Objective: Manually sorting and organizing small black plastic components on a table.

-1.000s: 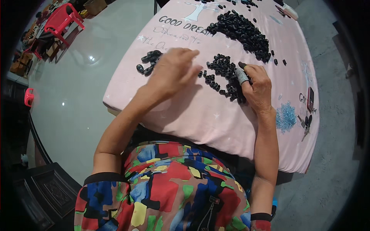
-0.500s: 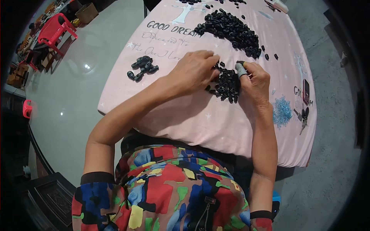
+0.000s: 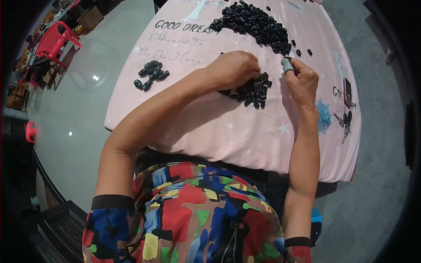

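My left hand (image 3: 237, 69) reaches over the small pile of black plastic pieces (image 3: 258, 94), fingers curled down at its upper edge. What its fingertips hold, if anything, is hidden. To the right of that pile is my right hand (image 3: 303, 81), its fingers pinched together. A grey cover (image 3: 287, 65) wraps one of its fingers, and a small black piece (image 3: 287, 58) appears to show at the tip. Just beyond that hand lies a larger heap of similar black pieces (image 3: 252, 24).
A pink printed cloth (image 3: 197, 127) covers the table. Larger black parts (image 3: 150, 75) sit in a cluster at left. On the right are blue beads (image 3: 323, 116), a phone (image 3: 347, 92) and keys (image 3: 347, 120). A red chair (image 3: 57, 41) stands on the floor at far left.
My right hand has moved right and slightly away from the small pile, toward the large heap's near end. My left hand has shifted a little right, over the pile's upper edge.
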